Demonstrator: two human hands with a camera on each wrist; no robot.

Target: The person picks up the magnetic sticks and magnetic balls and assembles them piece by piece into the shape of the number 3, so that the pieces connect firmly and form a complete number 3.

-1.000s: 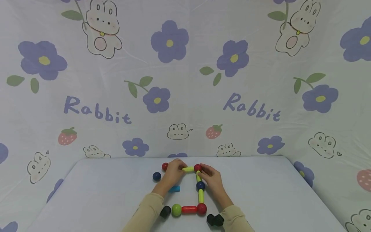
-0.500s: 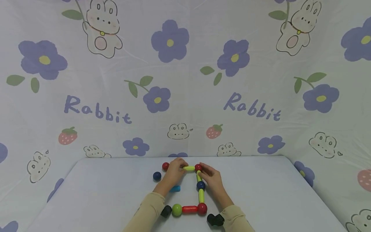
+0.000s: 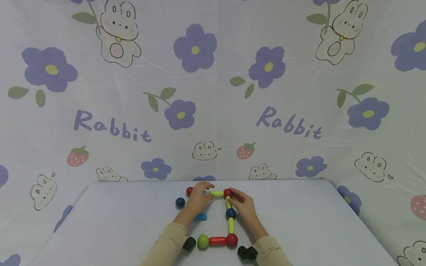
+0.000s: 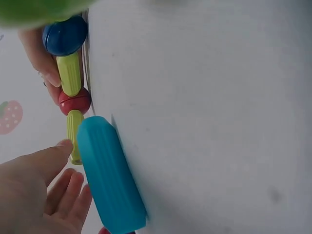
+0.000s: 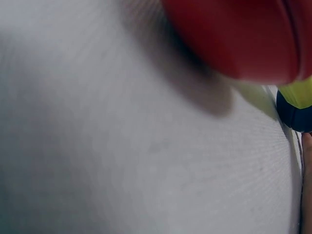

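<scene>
A chain of toy building rods and balls lies on the table. My left hand (image 3: 198, 195) hovers by the free end of the far yellow-green rod (image 3: 217, 193), fingers spread from the thumb. In the left wrist view its thumb lies beside or against that rod. My right hand (image 3: 244, 205) pinches the upright-running yellow-green rod (image 4: 69, 74), fingertips reaching the far red ball (image 3: 227, 192). Towards me follow a dark blue ball (image 3: 230, 213), another yellow-green rod (image 3: 231, 225), a near red ball (image 3: 232, 240), a red rod (image 3: 217, 241) and a green ball (image 3: 203, 241).
A light-blue rod (image 3: 201, 217) lies loose beneath my left wrist. Left of that hand are a loose dark blue ball (image 3: 180, 202) and a partly hidden red ball (image 3: 189, 191). A patterned cloth (image 3: 213, 92) hangs behind the white table (image 3: 299, 221).
My left hand has let go of the far yellow-green rod, its fingers lifting and parting from the thumb. My right hand and the chain stay where they were.
</scene>
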